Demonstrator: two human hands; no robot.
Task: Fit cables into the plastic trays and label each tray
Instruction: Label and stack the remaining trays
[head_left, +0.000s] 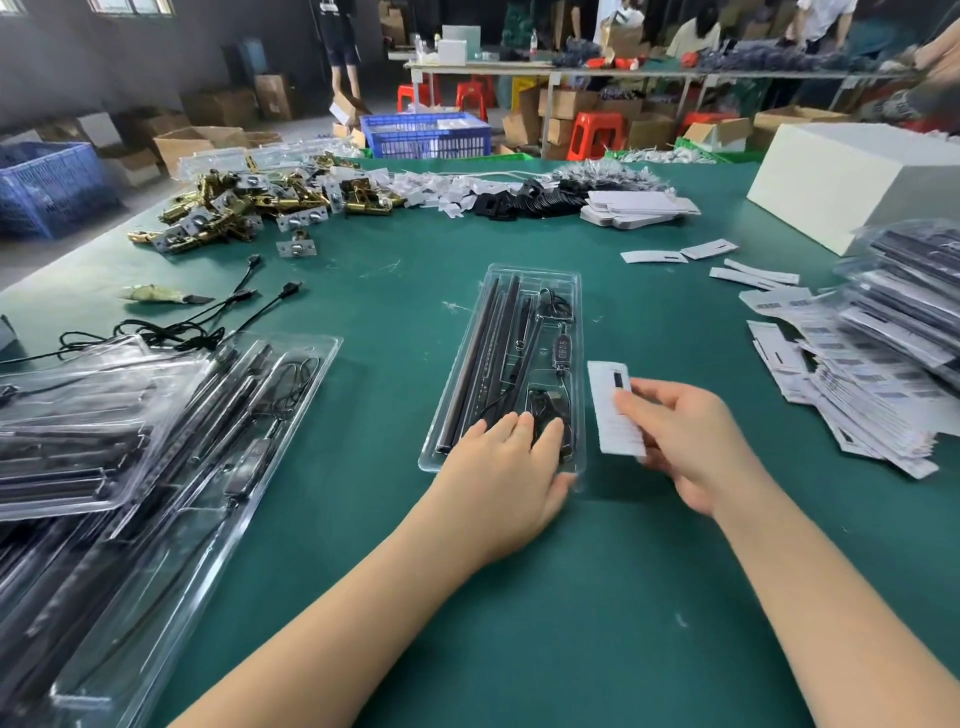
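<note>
**Tray held flat, card in the other hand**

Two bare forearms reach in from the near edge of the green table (597, 597). At far left, a heap of clear plastic trays with black rods (130, 441) overhangs the table's left side, and loose black cables (208, 322) trail beyond it. In the centre, the long clear plastic tray (519, 280) lies flat, its long axis running away from the person and leaning slightly right at the far end. Black rods (483, 353) fill its left half lengthwise; a coiled black cable with a small controller (563, 356) sits in its right half. The left hand (509, 467) presses on the tray's near end, fingers spread and nearly straight. Just right of the tray, the right hand (685, 441) pinches a white paper label card (613, 410), upright along the tray's side. Open green surface lies before and behind the tray. At right, a loose stack of white cards and filled trays (872, 353) crowds the table edge.
</note>
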